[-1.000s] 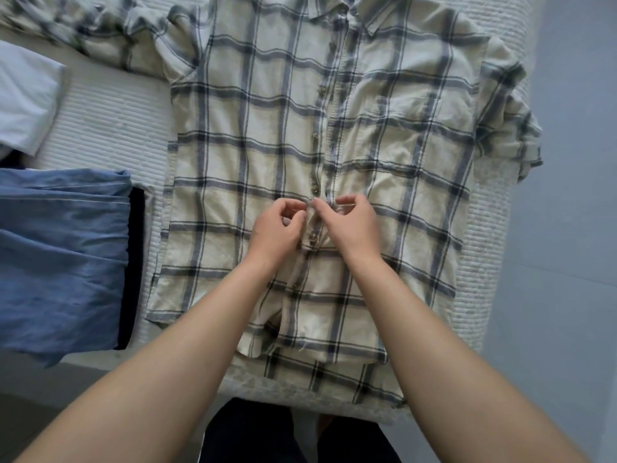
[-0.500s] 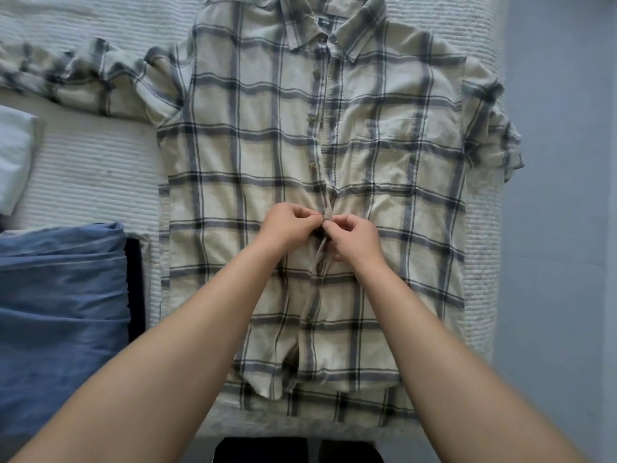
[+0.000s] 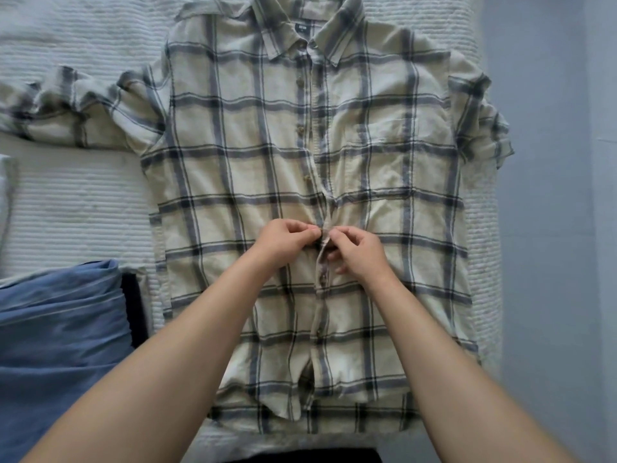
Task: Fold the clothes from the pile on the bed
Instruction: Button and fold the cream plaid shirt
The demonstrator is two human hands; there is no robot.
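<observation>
A cream shirt with a dark plaid pattern point(image 3: 253, 168) lies flat and face up on the white ribbed bed cover point(image 3: 76, 202), collar at the far end. Its left sleeve stretches out to the left; the right sleeve is bunched at the bed's right edge. My left hand point(image 3: 283, 240) and my right hand point(image 3: 357, 252) meet at the button placket halfway down the front. Each hand pinches an edge of the placket between thumb and fingers, around a button. Several buttons above are open and the ones below look closed.
A folded blue garment point(image 3: 56, 335) lies at the near left with a dark item point(image 3: 133, 309) beside it. A white fabric edge point(image 3: 5, 195) shows at the far left. The bed's right edge drops to a pale grey floor point(image 3: 551, 228).
My hands stay together on the placket, still pinching it. The view has tilted, so the shirt's collar now shows and the blue garment sits lower in the view.
</observation>
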